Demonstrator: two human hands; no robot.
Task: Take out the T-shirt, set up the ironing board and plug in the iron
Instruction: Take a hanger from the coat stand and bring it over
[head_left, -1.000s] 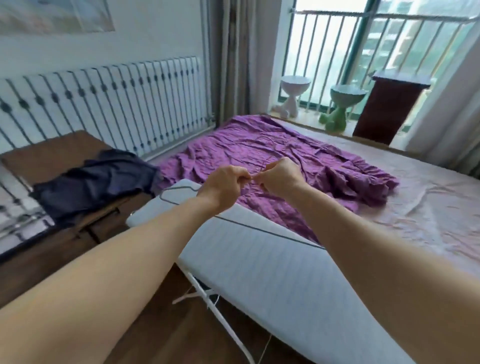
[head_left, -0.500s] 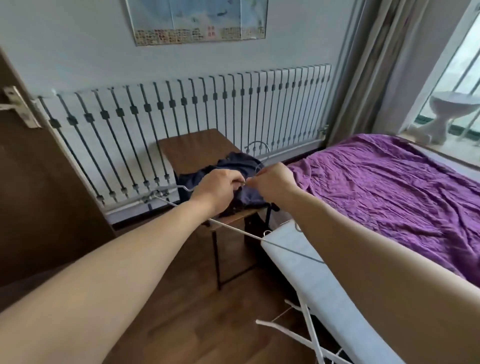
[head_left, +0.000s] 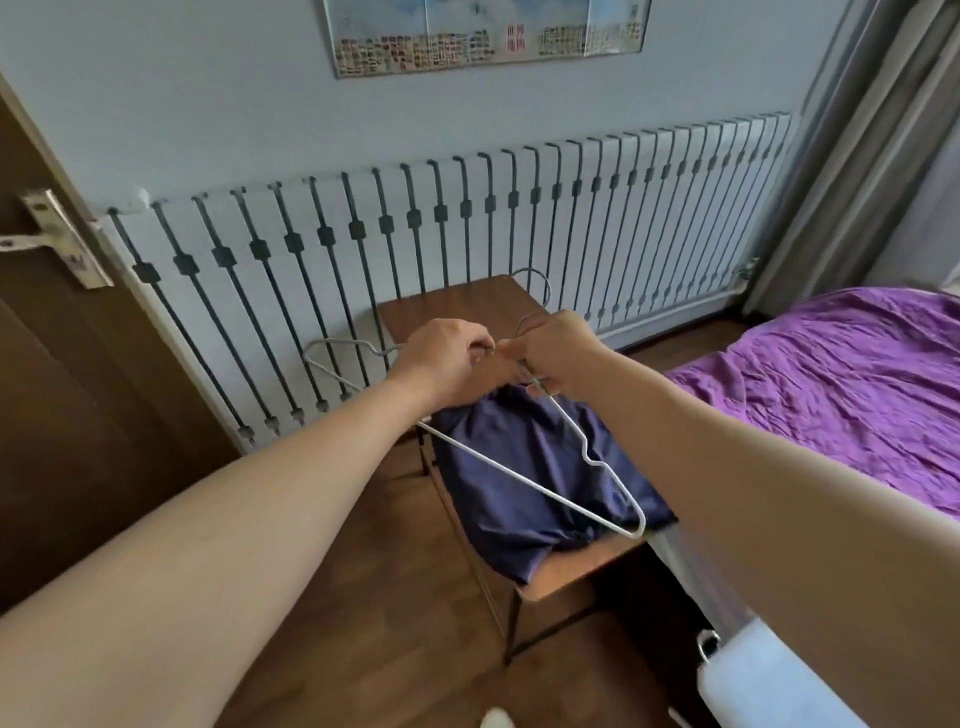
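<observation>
Moved: a moment ago the hands were up over the ironing board and the bed. Now they are over the small desk (head_left: 447, 309) by the wall, right above the T-shirt.
T-shirt place: the dark blue T-shirt (head_left: 509, 519) lies in a crumpled heap on the desk. One edge hangs over the front.
T-shirt feel: it looks soft, light and floppy. It will not break, but it will sag and slide if you lift it by one corner.
Where to hold it: I think the best place is the two shoulders, or a good bunch of cloth in the middle.
Left hand: the left hand (head_left: 447, 358) has curled fingers and pinches the thin wire hanger (head_left: 498, 464) close to its neck.
Right hand: the right hand (head_left: 561, 353) is curled too and grips the same wire, just beside the left hand.
Hanger: it is stiff, thin and bare. It hangs just above the T-shirt, and I cannot tell if it touches.
Ironing board: the white ironing board (head_left: 753, 680) stands at the lower right, next to the bed (head_left: 841, 384) with its purple sheet.
Iron: I cannot see it.
</observation>
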